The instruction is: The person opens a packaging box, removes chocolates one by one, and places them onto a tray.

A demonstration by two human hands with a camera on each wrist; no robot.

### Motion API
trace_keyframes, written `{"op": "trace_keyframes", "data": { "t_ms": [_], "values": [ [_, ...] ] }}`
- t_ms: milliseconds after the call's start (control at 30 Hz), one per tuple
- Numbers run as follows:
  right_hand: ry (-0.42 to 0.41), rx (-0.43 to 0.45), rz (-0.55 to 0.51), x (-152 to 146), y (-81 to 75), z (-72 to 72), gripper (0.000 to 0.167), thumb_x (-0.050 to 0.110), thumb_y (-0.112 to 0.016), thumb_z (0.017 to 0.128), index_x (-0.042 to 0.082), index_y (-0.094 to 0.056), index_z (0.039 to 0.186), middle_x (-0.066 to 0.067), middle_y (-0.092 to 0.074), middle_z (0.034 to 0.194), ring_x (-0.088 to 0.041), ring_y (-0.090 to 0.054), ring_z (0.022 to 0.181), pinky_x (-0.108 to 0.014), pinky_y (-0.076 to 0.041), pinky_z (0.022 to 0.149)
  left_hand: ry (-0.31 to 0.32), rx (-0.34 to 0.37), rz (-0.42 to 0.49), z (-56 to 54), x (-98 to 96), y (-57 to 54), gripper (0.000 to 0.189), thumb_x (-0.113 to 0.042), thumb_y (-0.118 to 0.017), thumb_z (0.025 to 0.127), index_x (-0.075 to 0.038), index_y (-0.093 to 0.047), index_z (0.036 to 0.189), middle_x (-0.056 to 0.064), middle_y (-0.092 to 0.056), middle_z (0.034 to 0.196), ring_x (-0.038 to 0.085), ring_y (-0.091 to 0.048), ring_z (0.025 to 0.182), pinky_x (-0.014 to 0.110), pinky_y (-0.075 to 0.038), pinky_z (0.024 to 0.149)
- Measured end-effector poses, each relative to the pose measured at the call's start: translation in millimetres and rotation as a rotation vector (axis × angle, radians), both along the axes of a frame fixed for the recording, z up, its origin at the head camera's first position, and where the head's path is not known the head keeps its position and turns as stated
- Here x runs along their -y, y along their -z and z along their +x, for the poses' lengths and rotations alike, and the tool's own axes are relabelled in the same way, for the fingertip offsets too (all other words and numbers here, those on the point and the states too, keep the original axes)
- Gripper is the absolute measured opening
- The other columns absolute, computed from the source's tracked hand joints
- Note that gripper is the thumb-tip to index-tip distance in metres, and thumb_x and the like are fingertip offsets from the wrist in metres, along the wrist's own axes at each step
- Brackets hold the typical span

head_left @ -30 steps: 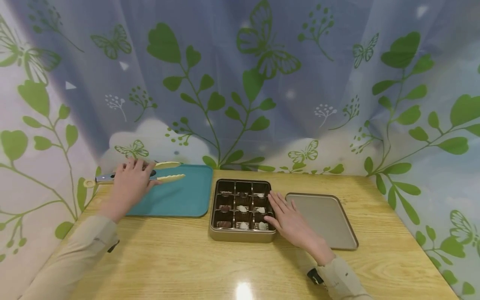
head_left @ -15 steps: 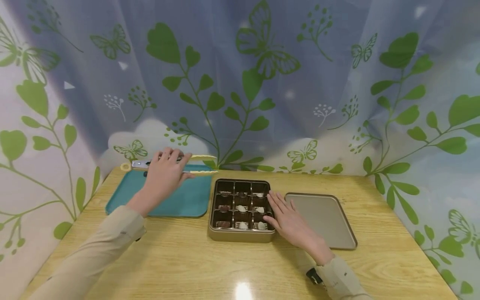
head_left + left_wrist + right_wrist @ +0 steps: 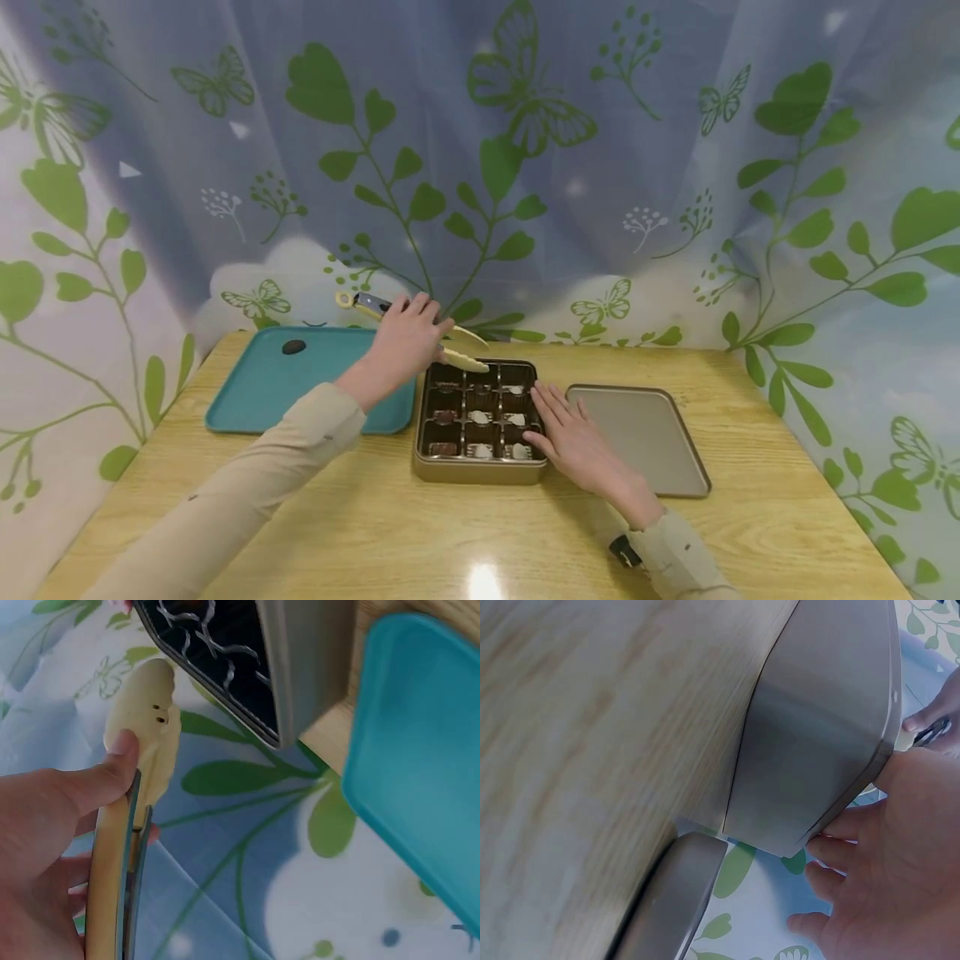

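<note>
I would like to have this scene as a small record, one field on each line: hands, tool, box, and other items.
left hand: holds the tongs
tongs: jaws apart, tips near the far edge of the box
right hand: touches the box's right edge
box: open, nine compartments, dark and white pieces inside
metal lid: right of the box
blue tray: left of the box, one dark oval piece on it

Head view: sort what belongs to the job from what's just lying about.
Likely job: tongs in the left hand; compartmented box, right hand at its side; teal tray, dark piece on it.
Apparently aside: flat metal lid; patterned curtain.
</note>
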State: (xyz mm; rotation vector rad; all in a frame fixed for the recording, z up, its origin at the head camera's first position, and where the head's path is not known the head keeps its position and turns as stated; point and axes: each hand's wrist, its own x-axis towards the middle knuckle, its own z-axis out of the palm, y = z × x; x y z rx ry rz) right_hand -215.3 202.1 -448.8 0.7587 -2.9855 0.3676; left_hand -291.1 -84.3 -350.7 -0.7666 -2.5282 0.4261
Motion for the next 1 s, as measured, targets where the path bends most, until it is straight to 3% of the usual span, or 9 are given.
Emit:
{"op": "trace_keyframes", "data": {
  "t_ms": [100,300,467,600,833,1000],
  "values": [
    [-0.004,-0.007,-0.005,0.5,0.9,0.7,0.073,0.044,-0.044,0.108,0.000,-0.019,0.160,-0.017,-0.014,0.167,-0.036,-0.013,0.154,-0.063,-0.015,0.120,-0.007,0.043,-0.061,-1.7,-14.1,-1.4,0.047,-0.051,-0.070,0.086,-0.023,-0.074,0.124,0.006,-0.067,0.123,0.027,-0.052,0.115,0.040,-0.042,0.088],
    [0.002,-0.001,-0.014,0.4,1.0,1.6,0.073,0.043,-0.045,0.108,0.001,-0.019,0.161,-0.016,-0.013,0.167,-0.035,-0.013,0.154,-0.063,-0.015,0.120,0.015,0.047,-0.196,-10.3,-38.9,-1.0,0.039,-0.046,-0.081,0.079,-0.022,-0.080,0.110,0.001,-0.069,0.123,0.025,-0.052,0.120,0.041,-0.042,0.099],
    [0.000,-0.002,-0.015,-0.3,0.9,1.3,0.073,0.042,-0.046,0.108,0.000,-0.020,0.160,-0.016,-0.013,0.167,-0.035,-0.013,0.154,-0.063,-0.016,0.120,-0.006,0.052,-0.332,-13.6,-58.7,-2.5,0.016,-0.034,-0.078,0.089,-0.022,-0.082,0.098,-0.003,-0.069,0.128,0.020,-0.050,0.128,0.037,-0.039,0.102],
    [-0.008,-0.006,-0.025,-0.9,0.4,1.4,0.072,0.040,-0.048,0.107,-0.001,-0.021,0.160,-0.019,-0.016,0.166,-0.038,-0.016,0.153,-0.064,-0.017,0.119,-0.050,0.055,-0.420,-14.8,-73.9,-3.2,0.011,-0.029,-0.074,0.093,-0.026,-0.081,0.101,-0.009,-0.069,0.126,0.016,-0.051,0.125,0.034,-0.038,0.102],
    [-0.004,-0.006,-0.025,-0.4,-0.7,1.4,0.071,0.040,-0.048,0.108,-0.001,-0.021,0.160,-0.019,-0.017,0.166,-0.038,-0.017,0.153,-0.064,-0.017,0.119,-0.115,0.126,-0.528,-15.8,-91.0,-0.8,0.018,-0.030,-0.065,0.100,-0.029,-0.078,0.113,-0.011,-0.067,0.127,0.016,-0.048,0.126,0.035,-0.035,0.105],
    [-0.010,-0.024,-0.031,0.3,-0.5,0.2,0.071,0.038,-0.048,0.108,-0.003,-0.022,0.159,-0.020,-0.018,0.166,-0.039,-0.019,0.153,-0.063,-0.014,0.120,-0.111,0.148,-0.497,-17.7,-89.4,3.2,0.017,-0.032,-0.068,0.098,-0.029,-0.079,0.111,-0.011,-0.069,0.122,0.018,-0.049,0.124,0.037,-0.035,0.104]
  ]
}}
